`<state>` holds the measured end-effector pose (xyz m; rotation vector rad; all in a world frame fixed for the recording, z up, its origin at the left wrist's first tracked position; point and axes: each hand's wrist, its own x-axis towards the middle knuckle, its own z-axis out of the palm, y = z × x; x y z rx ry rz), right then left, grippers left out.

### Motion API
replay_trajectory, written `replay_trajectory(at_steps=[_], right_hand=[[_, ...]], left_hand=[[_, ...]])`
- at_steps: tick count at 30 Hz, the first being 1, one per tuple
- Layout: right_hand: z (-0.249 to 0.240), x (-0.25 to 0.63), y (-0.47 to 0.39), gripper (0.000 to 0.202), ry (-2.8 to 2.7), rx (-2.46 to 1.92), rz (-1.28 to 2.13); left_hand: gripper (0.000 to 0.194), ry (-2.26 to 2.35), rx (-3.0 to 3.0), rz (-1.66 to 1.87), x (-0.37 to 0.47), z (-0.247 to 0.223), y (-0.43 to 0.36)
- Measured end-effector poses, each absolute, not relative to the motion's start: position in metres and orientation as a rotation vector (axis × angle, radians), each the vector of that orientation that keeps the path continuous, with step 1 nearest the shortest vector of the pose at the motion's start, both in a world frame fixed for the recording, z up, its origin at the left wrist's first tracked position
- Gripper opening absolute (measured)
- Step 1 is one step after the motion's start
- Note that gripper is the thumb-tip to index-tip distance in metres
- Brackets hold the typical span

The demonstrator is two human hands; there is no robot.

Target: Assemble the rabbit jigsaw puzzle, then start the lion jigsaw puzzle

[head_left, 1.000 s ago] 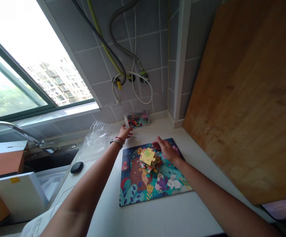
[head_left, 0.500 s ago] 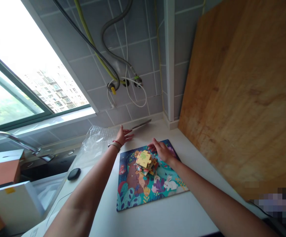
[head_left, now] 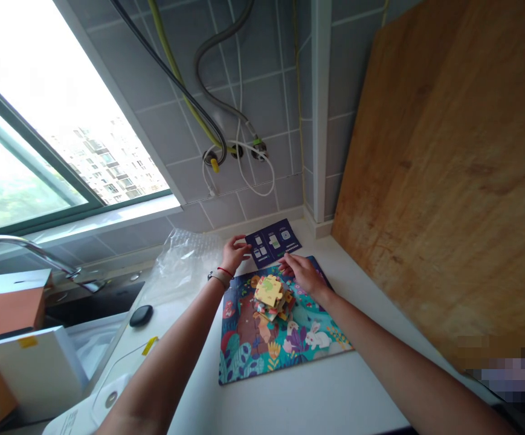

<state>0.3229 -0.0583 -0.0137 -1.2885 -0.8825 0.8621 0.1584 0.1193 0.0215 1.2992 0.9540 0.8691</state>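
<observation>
A dark blue printed card with small white pictures lies tilted at the back of the counter, and my left hand pinches its left edge. Just below the card's lower edge is my right hand, its fingers loosely bent and apart. Nothing shows in that hand; whether its fingertips touch the card I cannot tell. Under and in front of it lies a colourful jigsaw puzzle board with rabbits and plants. A loose pile of puzzle pieces, a yellow one on top, sits on the board.
Crumpled clear bubble wrap lies left of my left hand. A black computer mouse is near the sink, where boxes stand under the tap. A wooden panel leans at right; hoses hang on the tiled wall.
The card, seen almost edge-on before, has turned so that its printed face shows, and it has come down closer to the board. My right hand has barely moved. The view has shifted slightly.
</observation>
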Motion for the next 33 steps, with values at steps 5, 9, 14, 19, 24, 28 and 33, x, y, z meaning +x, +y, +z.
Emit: replay_trajectory(at_steps=[5, 9, 14, 19, 24, 28, 33], right_hand=[[-0.014, 0.335, -0.057, 0.051, -0.803, -1.365, 0.549], [-0.007, 0.343, -0.057, 0.068, -0.661, -1.307, 0.481], [0.008, 0.335, -0.065, 0.065, -0.732, -1.106, 0.839], [0.016, 0.329, -0.072, 0.068, -0.754, -1.040, 0.912], [0.017, 0.332, -0.071, 0.070, -0.787, -1.073, 0.843], [0.019, 0.332, -0.071, 0.057, -0.797, -1.099, 0.801], [0.019, 0.333, -0.070, 0.050, -0.817, -1.149, 0.668]], left_hand=[[0.068, 0.861, 1.269, 0.987, 0.141, 0.037, 0.105], [0.071, 0.770, 1.228, 1.052, 0.112, 0.037, 0.079], [0.064, 0.793, 1.161, 1.166, 0.086, 0.029, 0.058], [0.068, 0.821, 1.142, 1.163, 0.086, 0.024, 0.054], [0.069, 0.828, 1.118, 1.129, 0.089, 0.025, 0.049], [0.066, 0.803, 1.103, 1.102, 0.088, 0.027, 0.047], [0.062, 0.742, 1.132, 1.047, 0.087, 0.026, 0.047]])
